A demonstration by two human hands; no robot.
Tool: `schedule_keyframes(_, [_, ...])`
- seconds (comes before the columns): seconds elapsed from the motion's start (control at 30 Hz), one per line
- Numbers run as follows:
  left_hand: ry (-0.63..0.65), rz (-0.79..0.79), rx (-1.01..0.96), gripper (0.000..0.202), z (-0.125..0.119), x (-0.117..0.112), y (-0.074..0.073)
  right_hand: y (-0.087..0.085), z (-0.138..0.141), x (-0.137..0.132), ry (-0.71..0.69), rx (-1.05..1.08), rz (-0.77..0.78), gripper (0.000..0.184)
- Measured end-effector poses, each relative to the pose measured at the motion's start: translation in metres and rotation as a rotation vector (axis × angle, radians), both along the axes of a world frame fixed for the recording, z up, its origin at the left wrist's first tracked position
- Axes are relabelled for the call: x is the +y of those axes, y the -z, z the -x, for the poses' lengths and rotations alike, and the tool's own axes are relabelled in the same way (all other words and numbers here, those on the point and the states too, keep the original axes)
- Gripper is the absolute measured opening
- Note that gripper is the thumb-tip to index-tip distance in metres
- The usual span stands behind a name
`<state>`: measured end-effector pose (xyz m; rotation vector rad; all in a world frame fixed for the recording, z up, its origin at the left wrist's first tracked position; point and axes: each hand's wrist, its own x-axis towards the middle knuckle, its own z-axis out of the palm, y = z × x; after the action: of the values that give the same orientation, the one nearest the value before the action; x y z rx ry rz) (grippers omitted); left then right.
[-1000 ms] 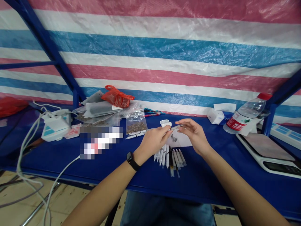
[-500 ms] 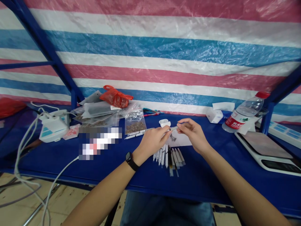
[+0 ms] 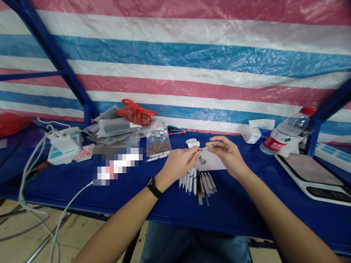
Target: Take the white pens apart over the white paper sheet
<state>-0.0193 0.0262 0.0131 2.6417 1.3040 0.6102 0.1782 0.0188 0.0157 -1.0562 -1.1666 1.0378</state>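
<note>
My left hand (image 3: 178, 170), with a black watch on its wrist, pinches a slim syringe-like tube (image 3: 207, 147) whose thin metal end points right. My right hand (image 3: 227, 155) curves just above that end, fingers apart, and I see no grip on it. Below the hands lies a white paper sheet (image 3: 212, 164) with small dark bits (image 3: 202, 160) on it. Several syringe-like tubes (image 3: 197, 184) lie side by side near my wrists. A small white case (image 3: 192, 143) sits just beyond my left fingers.
A seed-filled plastic bag (image 3: 157, 142), white pens (image 3: 157, 156), a red plastic bag (image 3: 135, 113) and a white device with cables (image 3: 64, 148) sit left on the blue table (image 3: 68, 186). Right stand a tissue box (image 3: 251, 134), water bottle (image 3: 287, 133) and digital scale (image 3: 309, 175).
My right hand has lifted off the tube and its fingers have spread, with the hand shifted slightly to the right. My left hand still pinches the tube.
</note>
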Motion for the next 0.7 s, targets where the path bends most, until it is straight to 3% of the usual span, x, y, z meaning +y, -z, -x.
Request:
schedule_keyframes(0.43, [0.000,-0.002,-0.039,0.031,0.002,0.000,-0.001,-0.003,-0.018,0.012,0.316,0.193,-0.059,0.032])
schedule_keyframes(0.5, [-0.002,-0.003,-0.039,0.031,0.002,0.000,-0.002,-0.005,-0.021,0.010,0.256,0.116,-0.046,0.035])
schedule_keyframes(0.63, [-0.009,-0.002,-0.043,0.031,0.001,0.000,-0.002,-0.009,-0.020,0.005,-0.056,-0.132,0.004,0.042])
schedule_keyframes(0.7, [-0.007,-0.004,-0.032,0.031,0.001,0.000,-0.001,-0.009,-0.017,0.003,-0.136,-0.208,-0.011,0.044])
